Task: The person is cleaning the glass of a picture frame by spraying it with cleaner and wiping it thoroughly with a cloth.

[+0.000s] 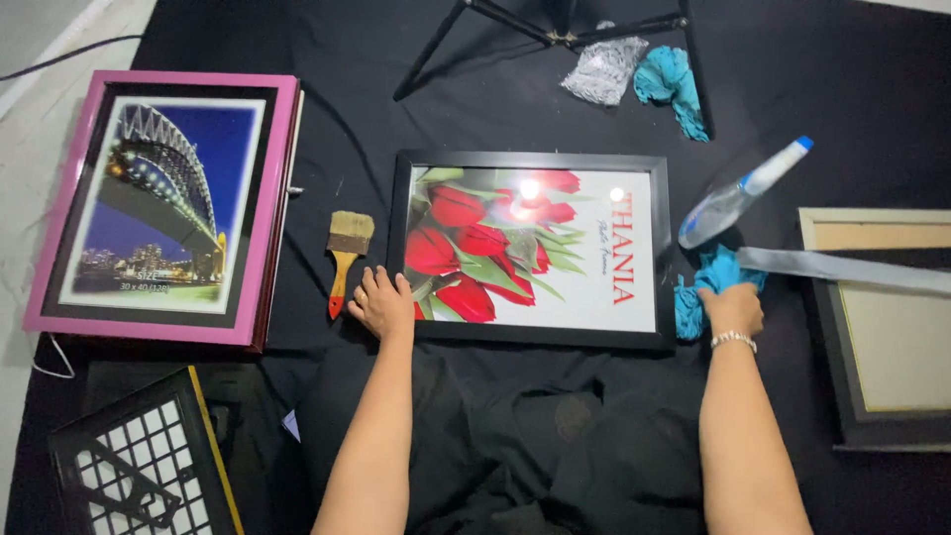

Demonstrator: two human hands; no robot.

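Hands are working on a black rectangular picture frame (532, 250) holding a glossy print of red tulips, which is lying flat in the middle of a black cloth-covered surface (842, 89), directly in front of the person. The left hand (382, 302) is pressing flat on the frame's lower left corner, fingers spread and closed around nothing. The right hand (731, 305) is sitting just beside the frame's lower right corner, its grip bunched around a crumpled turquoise cleaning cloth (705, 282). A clear plastic spray bottle with a blue and white nozzle (738, 195) is appearing blurred just above that hand; whether anything is holding it cannot be told. Bright ceiling lights are reflecting sharply off the glass, which suggests, as a judgement, that wiping is well along, though streaks or dust are too small to see. A small wooden paintbrush with an orange handle (345, 260) is lying just left of the frame. Further left, a pink-framed night picture of an arched bridge (161, 203) is resting on a stack. A dark frame with a cream backing (882, 317) is lying at the right edge, a grey strip crossing it. A second turquoise cloth (674, 84) and a grey cloth (604, 69) are lying near black tripod legs (555, 30) at the top.
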